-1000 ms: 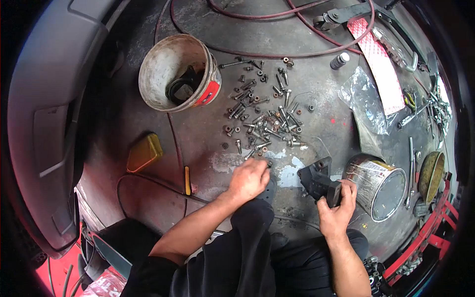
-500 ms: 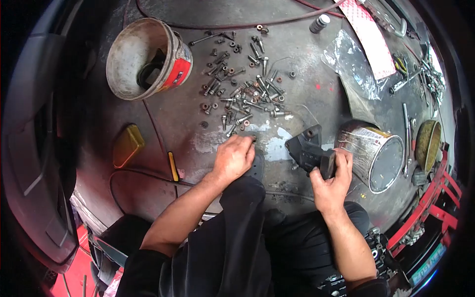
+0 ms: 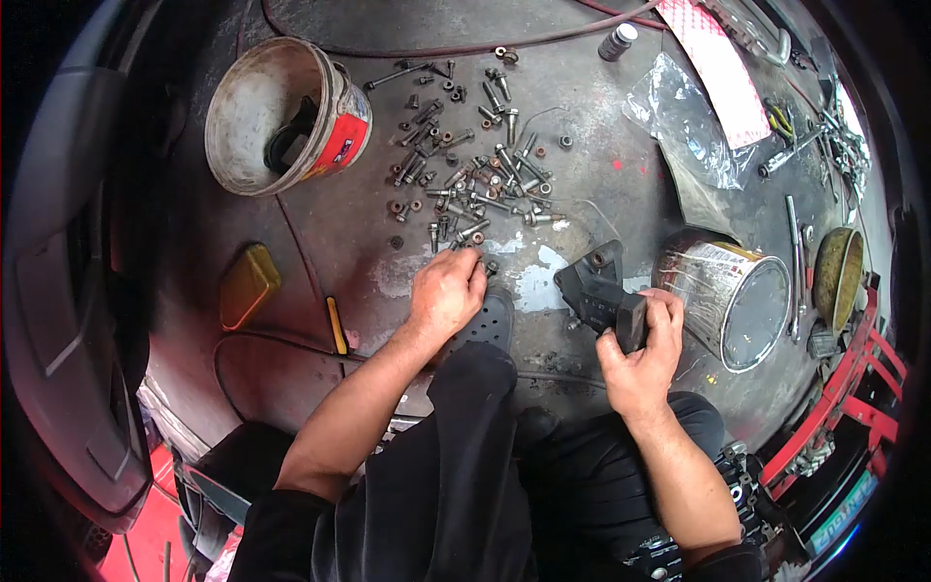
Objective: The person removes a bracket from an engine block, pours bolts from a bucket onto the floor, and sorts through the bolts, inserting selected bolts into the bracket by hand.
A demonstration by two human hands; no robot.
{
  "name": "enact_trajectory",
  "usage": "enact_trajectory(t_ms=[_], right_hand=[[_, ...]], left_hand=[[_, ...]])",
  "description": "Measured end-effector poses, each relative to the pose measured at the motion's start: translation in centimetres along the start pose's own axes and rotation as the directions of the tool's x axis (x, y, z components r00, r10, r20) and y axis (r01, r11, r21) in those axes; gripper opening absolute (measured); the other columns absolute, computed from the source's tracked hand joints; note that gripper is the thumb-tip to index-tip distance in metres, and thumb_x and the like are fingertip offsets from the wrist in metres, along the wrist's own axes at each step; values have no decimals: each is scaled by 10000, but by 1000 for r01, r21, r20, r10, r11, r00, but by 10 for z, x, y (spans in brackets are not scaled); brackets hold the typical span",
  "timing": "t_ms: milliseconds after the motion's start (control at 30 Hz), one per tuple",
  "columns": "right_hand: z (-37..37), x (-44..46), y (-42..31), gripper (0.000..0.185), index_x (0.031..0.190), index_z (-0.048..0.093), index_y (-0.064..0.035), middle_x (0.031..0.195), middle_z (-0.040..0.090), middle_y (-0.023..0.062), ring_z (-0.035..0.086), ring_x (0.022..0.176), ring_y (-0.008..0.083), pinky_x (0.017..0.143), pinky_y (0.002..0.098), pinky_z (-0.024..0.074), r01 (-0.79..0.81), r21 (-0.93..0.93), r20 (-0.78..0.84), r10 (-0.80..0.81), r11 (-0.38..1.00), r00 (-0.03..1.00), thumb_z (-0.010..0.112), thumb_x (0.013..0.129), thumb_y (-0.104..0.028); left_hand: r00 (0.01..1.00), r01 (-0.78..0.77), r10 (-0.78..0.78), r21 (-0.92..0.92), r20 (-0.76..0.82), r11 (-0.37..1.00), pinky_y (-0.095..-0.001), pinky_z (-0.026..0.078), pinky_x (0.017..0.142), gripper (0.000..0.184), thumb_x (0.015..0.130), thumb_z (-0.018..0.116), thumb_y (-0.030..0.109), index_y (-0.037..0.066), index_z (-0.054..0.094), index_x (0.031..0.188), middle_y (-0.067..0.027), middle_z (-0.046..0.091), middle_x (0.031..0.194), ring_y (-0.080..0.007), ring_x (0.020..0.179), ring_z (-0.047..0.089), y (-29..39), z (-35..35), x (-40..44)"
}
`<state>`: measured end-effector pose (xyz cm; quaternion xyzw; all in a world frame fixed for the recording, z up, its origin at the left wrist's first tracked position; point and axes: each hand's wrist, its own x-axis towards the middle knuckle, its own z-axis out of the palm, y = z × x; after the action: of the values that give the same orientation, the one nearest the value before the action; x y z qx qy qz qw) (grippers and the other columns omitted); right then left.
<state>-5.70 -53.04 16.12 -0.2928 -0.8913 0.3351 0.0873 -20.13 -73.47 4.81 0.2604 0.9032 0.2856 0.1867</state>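
Note:
My right hand (image 3: 644,354) grips a black mounting bracket (image 3: 603,289) by its thick block-shaped end. The bracket's flat plate with a hole points away from me, above the floor. My left hand (image 3: 448,291) is at the near edge of a spread of loose bolts and nuts (image 3: 475,189), back of the hand up and fingers curled down. Its fingertips are mostly hidden, so what they pinch cannot be made out. A small bolt (image 3: 490,268) lies just right of these fingers. Below is the toe of a grey clog (image 3: 490,325).
A dirty white bucket (image 3: 233,107) lies tilted at upper left. At right are a paint-spattered can (image 3: 713,291), a long-handled wrench (image 3: 793,257) and a plastic bag (image 3: 674,116). A yellow tray (image 3: 250,286) lies at left. A hose (image 3: 436,50) crosses the far floor.
My left hand has shifted slightly forward and left, towards the bolts, showing more of the clog. My right hand still holds the bracket in nearly the same place. The view has moved slightly.

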Motion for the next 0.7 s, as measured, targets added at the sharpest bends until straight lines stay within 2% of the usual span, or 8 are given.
enact_trajectory(t_ms=[100,167,267,500,600,667,700], right_hand=[[0,-2,0,463,1089,552,17,1086,524,190,571,986,360,857,412,481,-5,8,-1,5,1000,1000,682,647,-23],[1,-2,0,465,1090,552,17,1088,524,190,571,986,361,857,414,483,0,10,-2,0,1000,1000,683,645,-23],[1,-3,1,471,1090,553,18,1091,524,190,570,987,363,856,417,485,10,13,2,-10,1000,1000,685,640,-24],[2,-3,-2,481,1088,558,26,1085,527,199,566,988,371,862,423,483,36,10,8,-36,999,999,692,630,-29],[2,-3,-1,478,1087,561,26,1087,528,199,565,985,370,862,425,482,29,13,5,-29,999,1000,693,630,-31],[2,-3,-2,476,1086,562,25,1088,528,199,566,985,369,860,425,482,23,16,3,-23,1000,1000,694,632,-32],[2,-4,-2,473,1086,563,24,1088,529,199,566,985,368,857,424,482,18,21,1,-18,1000,1000,695,635,-33]], left_hand=[[998,-32,30,-49,-52,998,-457,529,797,192,879,636,148,44,686,1032,-177,694,920,-370,887,671,-2,3,6],[990,-65,60,-35,-128,997,-471,530,754,173,872,628,146,59,670,1016,-159,677,855,-354,837,659,-5,5,9],[990,-52,47,-35,-134,998,-472,529,752,173,880,626,159,63,672,1017,-162,679,860,-355,840,663,-6,3,8],[994,-9,9,-3,-106,1000,-477,528,749,169,879,626,158,63,672,1012,-165,675,837,-355,835,665,-13,7,-3],[992,-43,44,7,-115,999,-478,528,749,177,874,631,159,64,673,1017,-167,674,830,-360,827,664,-12,5,-4],[997,69,-69,-10,-41,998,-462,533,808,195,883,627,157,47,695,1028,-200,702,944,-387,900,676,-12,2,-4],[997,69,-69,-12,-38,998,-462,533,808,195,883,627,157,47,695,1028,-200,702,944,-387,900,676,-13,2,-4]])
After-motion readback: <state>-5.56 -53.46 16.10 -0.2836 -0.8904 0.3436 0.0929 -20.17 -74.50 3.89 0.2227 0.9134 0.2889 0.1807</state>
